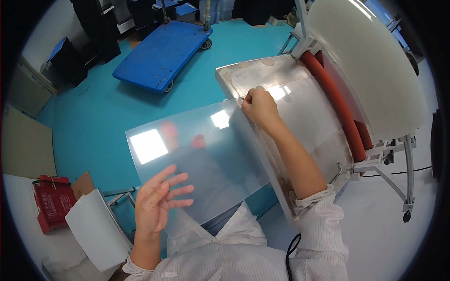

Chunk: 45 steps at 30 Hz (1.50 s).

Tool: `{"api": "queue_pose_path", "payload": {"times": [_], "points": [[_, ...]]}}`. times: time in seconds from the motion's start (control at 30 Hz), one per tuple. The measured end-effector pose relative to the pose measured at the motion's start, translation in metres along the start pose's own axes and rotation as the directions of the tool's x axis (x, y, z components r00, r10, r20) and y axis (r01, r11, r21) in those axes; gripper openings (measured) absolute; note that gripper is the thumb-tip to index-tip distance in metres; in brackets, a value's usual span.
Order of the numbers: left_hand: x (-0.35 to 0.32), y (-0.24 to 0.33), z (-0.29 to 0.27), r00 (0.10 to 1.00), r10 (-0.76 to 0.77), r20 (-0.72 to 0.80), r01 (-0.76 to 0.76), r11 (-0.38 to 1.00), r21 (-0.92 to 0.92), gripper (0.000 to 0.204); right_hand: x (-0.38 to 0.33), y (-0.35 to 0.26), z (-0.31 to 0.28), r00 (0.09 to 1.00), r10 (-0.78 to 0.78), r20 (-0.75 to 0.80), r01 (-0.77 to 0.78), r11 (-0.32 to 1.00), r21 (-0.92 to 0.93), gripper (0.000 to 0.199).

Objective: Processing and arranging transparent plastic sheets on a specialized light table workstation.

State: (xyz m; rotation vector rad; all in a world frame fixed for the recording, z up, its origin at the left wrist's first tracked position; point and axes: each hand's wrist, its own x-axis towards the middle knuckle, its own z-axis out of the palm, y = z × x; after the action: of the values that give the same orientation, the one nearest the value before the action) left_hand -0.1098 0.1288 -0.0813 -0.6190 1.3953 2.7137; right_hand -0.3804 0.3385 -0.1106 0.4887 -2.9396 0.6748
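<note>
A large clear plastic sheet (197, 154) extends left from the metal tray (253, 68), out over the floor and in front of my body. My right hand (261, 108) is closed in a pinch on the sheet's far edge, just above the tray's near rim. My left hand (161, 196) is raised by the sheet's near left side, fingers spread, with nothing in it. The sheet is see-through, so I cannot tell whether the left fingers touch it. Bright lights reflect off its surface.
Red rollers (335, 103) run along the tray's right side, beside a large roll of pale film (365, 65) on a metal frame. A blue platform trolley (161, 54) stands on the floor ahead. At lower left are a white panel (98, 229) and a red box (54, 201).
</note>
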Motion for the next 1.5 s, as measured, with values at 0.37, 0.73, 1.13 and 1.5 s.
{"api": "queue_pose_path", "payload": {"times": [0.37, 0.73, 1.13, 1.5], "points": [[-0.013, 0.028, 0.026, 0.999, 0.041, 0.015, -0.042, 0.996, 0.082, 0.049, -0.031, 0.001, -0.020, 0.994, -0.060, 0.095, 0.072, 0.990, -0.123, 0.009], [-0.012, 0.010, 0.010, 0.996, 0.081, -0.032, -0.079, 0.995, 0.058, 0.048, -0.211, 0.036, -0.113, 0.967, 0.071, 0.245, -0.076, 0.997, 0.008, 0.010], [-0.166, -0.021, -0.181, 0.719, 0.422, -0.552, -0.551, 0.830, -0.084, 0.054, -0.170, 0.089, -0.003, 0.980, 0.189, -0.055, -0.097, 0.705, 0.703, 0.009], [-0.260, -0.080, -0.304, 0.247, 0.374, -0.894, -0.869, 0.495, -0.033, 0.047, -0.158, 0.063, -0.006, 0.968, 0.209, -0.138, -0.020, 0.613, 0.790, 0.013]]}}
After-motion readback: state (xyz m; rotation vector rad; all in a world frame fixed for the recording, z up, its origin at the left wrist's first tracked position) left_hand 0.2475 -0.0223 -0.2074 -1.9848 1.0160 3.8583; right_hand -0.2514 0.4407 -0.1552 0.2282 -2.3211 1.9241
